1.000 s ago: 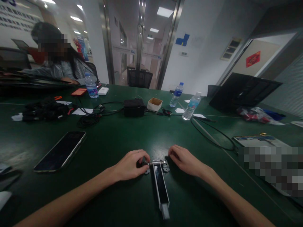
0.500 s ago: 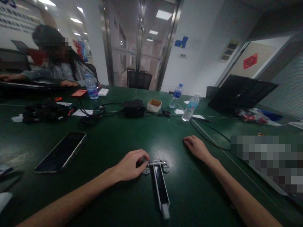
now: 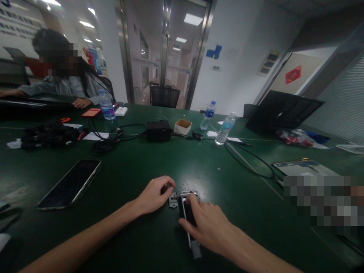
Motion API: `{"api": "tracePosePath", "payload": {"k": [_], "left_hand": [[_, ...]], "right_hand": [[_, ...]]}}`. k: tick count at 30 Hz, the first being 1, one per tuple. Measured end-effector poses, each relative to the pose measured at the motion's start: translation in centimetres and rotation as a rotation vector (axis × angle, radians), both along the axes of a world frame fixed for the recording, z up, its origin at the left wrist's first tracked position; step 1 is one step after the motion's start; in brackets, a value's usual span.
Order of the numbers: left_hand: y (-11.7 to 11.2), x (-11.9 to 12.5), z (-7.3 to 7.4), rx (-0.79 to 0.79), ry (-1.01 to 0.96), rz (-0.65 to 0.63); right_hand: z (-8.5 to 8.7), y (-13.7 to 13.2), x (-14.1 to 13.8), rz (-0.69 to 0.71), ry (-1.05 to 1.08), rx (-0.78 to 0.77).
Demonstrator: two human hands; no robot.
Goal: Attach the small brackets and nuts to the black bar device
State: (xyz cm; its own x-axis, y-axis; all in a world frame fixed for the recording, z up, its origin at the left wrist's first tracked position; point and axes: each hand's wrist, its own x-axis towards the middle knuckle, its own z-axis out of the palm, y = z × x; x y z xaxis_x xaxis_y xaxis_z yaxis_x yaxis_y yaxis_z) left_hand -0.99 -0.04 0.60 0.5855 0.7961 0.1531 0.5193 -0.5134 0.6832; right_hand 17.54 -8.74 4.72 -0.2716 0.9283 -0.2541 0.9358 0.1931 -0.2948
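A narrow bar-shaped object (image 3: pixel 186 218) with a dark face and pale edges lies on the green table, a grey tab (image 3: pixel 196 250) at its near end. Across its far end sits a small metal bracket with a rod (image 3: pixel 173 200). Beside the bracket's left side rests my left hand (image 3: pixel 155 195), fingers curved, thumb and index slightly apart, nothing visible between them. My right hand (image 3: pixel 212 222) is over the bar, its thumb at the left edge and index finger near the bracket, spread apart. The other right fingers are hidden. A tiny ring-like piece (image 3: pixel 218 169) lies farther off.
A phone (image 3: pixel 71 184) lies left. Farther back are a black box (image 3: pixel 158 131), a small open carton (image 3: pixel 182 126), cables (image 3: pixel 105 146) and water bottles (image 3: pixel 225 129). An opened flat device (image 3: pixel 307 167), partly blurred, is at right. Across the table sits a person (image 3: pixel 71 83).
My right hand has moved left and nearer, from the bare table to over the bar. The tiny ring-like piece now shows where that hand was. My left fingertips have drawn slightly off the bracket.
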Motion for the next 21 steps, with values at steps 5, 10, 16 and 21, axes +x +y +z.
{"api": "tracePosePath", "payload": {"k": [5, 10, 16, 21], "left_hand": [[0.1, -0.1, -0.2, -0.031, -0.026, 0.055], [0.1, -0.3, 0.2, -0.108, -0.043, 0.079], [0.0, -0.3, 0.6, -0.117, -0.047, 0.084], [0.0, -0.2, 0.4, -0.113, -0.045, 0.081]], "right_hand": [[-0.4, 1.6, 0.3, -0.024, -0.057, 0.009], [-1.7, 6.9, 4.1, -0.14, -0.052, 0.109], [-3.4, 13.7, 8.7, -0.332, -0.179, 0.284], [-4.3, 16.7, 9.5, -0.288, -0.273, 0.4]]}}
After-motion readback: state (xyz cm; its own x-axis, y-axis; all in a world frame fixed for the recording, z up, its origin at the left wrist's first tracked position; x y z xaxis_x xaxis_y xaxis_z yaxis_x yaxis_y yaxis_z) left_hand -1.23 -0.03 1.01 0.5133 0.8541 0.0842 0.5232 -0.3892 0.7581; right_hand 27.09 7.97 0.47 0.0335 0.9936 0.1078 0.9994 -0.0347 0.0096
